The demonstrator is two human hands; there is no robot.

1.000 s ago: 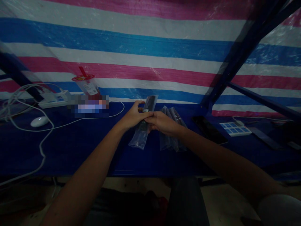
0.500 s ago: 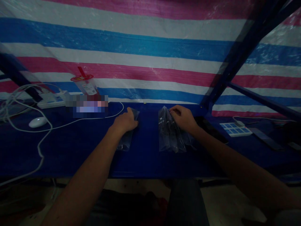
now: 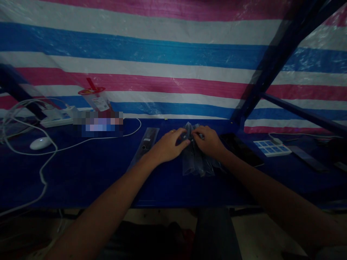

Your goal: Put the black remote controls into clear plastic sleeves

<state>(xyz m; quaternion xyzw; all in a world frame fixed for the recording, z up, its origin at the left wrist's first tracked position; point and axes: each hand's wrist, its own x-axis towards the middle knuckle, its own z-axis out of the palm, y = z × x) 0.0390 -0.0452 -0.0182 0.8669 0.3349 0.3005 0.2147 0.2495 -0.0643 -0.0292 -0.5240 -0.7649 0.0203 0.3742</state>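
Observation:
A small pile of clear plastic sleeves [image 3: 197, 164], each with a dark strip inside, lies on the blue table [image 3: 81, 173]. My left hand [image 3: 168, 146] and my right hand [image 3: 208, 142] meet at the pile's far end, with the fingers of both pinching the top sleeve. One separate sleeve [image 3: 145, 144] lies flat on the table just left of my left hand, apart from it.
A white mouse [image 3: 40, 143], white cables [image 3: 40, 166] and a power strip [image 3: 55, 117] sit at the left. A sealed cup with a red straw [image 3: 96, 99] stands at the back. A dark phone [image 3: 241, 148], a white-blue tray [image 3: 272, 148] and blue frame struts [image 3: 268, 68] are at the right.
My left hand let go of the single sleeve, which now lies at the left, and moved right to the pile. My right hand stayed on the pile.

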